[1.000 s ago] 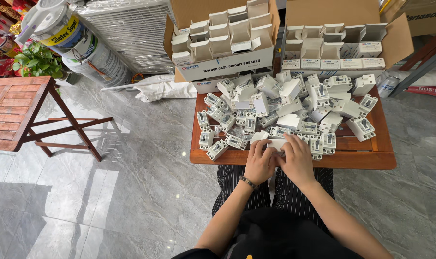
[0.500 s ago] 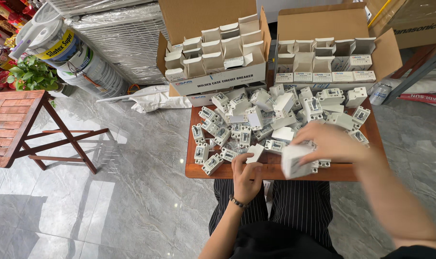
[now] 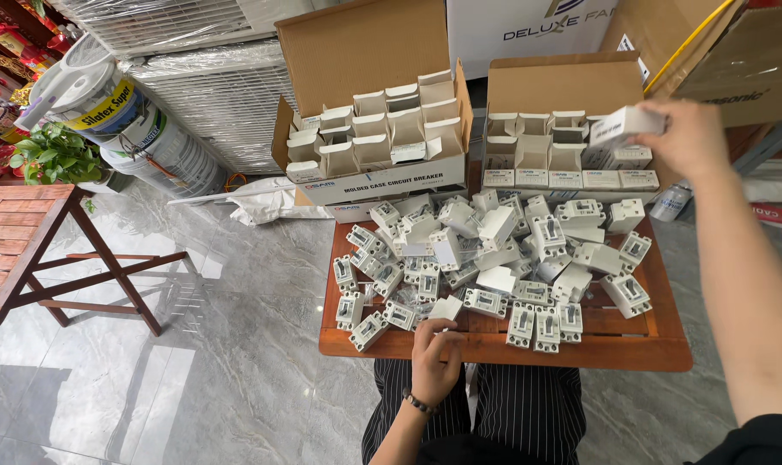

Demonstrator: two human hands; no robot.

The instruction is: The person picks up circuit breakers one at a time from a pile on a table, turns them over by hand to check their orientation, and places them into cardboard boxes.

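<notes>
— Grey marble floor all round, and a low wooden table (image 3: pixel 649 344) in front of my knees, heaped with breakers (image 3: pixel 494 250). What do you want first?

— The fingers. What are they doing?

— My right hand (image 3: pixel 688 138) is stretched out over the right carton (image 3: pixel 563 86), fingers closed round a small white box (image 3: pixel 623 125). The box is held up in the air, just above the back rows of that carton, not yet resting on anything. My left hand (image 3: pixel 434 357) sits at the near edge of the table, fingertips curled on a small white packet (image 3: pixel 445 308). I cannot tell whether it is truly gripped or only touched.

— And around them?

— Loose grey-and-white breakers touch one another in a pile across the table. Behind it stand two open cartons: the right one, with rows of white boxes along its front, and the left carton (image 3: pixel 365 52), with open-flapped boxes standing inside.

— What worries you?

— The reach is long, so the white box could slip if my grip is only on its end, and it would drop onto the packed rows or the pile. I judge the pile itself shaky: breakers lie close to the near edge, and a nudge from my left wrist could push one off onto the floor. My right arm also crosses above the heap, so a low sweep could drag pieces along.
</notes>
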